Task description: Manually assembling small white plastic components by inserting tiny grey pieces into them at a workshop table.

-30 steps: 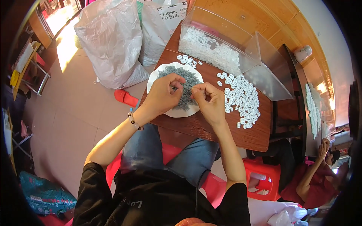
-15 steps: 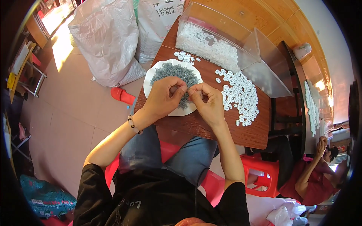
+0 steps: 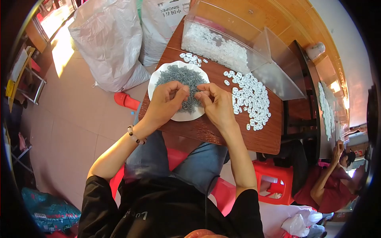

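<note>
your left hand (image 3: 164, 105) rests over the white plate (image 3: 158, 77), fingers curled in and thumb pressed to fingertips, pinching at the heap of small grey parts (image 3: 178, 75) that fills the plate; what exactly sits between the fingertips is too small to tell. your right hand (image 3: 216, 105) is just beside it at 3 o'clock, fingers closed in a pinch too, with a tiny white piece seemingly at its tips, close to the left thumb. the plate sits on the brown wooden table (image 3: 238, 137), near its edge toward you. at 3 o'clock of the plate a spread of small white rings (image 3: 252, 99) lies loose on the tabletop, and a smaller cluster of white rings (image 3: 192, 58) lies at 12 o'clock, touching the plate's rim. beyond, at 1 o'clock, a clear plastic bin (image 3: 254, 43) holds many more white pieces. a beaded bracelet (image 3: 135, 135) circles your left wrist. at 10 o'clock, big white sacks (image 3: 111, 43) stand on the floor.
</note>
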`<state>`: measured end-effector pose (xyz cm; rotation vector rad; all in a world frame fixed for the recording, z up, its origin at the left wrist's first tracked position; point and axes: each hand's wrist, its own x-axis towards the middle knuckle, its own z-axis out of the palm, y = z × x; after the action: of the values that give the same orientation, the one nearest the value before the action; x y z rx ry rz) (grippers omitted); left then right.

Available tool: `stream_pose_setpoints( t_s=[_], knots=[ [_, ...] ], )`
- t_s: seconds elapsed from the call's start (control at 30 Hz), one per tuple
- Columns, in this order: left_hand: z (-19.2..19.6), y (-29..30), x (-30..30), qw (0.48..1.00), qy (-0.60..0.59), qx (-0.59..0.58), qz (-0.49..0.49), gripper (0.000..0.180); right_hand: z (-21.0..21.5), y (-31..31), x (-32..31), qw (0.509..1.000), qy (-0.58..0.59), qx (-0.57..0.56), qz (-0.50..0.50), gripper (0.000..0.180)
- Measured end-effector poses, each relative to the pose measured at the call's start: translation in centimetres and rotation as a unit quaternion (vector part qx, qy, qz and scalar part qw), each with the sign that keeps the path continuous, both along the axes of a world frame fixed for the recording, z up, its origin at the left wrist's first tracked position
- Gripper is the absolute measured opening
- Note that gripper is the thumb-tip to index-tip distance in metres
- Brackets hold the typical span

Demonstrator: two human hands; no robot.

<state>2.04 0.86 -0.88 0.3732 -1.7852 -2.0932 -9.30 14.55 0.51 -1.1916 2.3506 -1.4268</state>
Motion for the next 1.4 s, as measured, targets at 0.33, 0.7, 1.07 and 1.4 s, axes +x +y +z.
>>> stream_pose_setpoints(
  t_s=[0.33,0.7,1.07,1.4],
  knots=[
    [1.5,2.1,1.3,0.995,-0.056,-0.087,-0.004,0.022,-0.1,2.3,0.7,0.999,-0.001,0.019,-0.048,0.014],
    [0.7,4.1,2.3,0.994,-0.077,-0.061,-0.057,0.02,1.9,9.8,3.3,0.971,-0.229,0.018,-0.064,0.016],
    [0.5,5.7,2.2,0.992,-0.061,-0.02,-0.106,0.021,-0.1,11.8,3.4,0.945,-0.31,-0.046,-0.093,0.019],
    [-0.1,7.1,2.7,0.991,-0.059,0.0,-0.119,0.02,-0.7,12.0,4.7,0.927,-0.357,-0.072,-0.092,0.018]
  ],
)
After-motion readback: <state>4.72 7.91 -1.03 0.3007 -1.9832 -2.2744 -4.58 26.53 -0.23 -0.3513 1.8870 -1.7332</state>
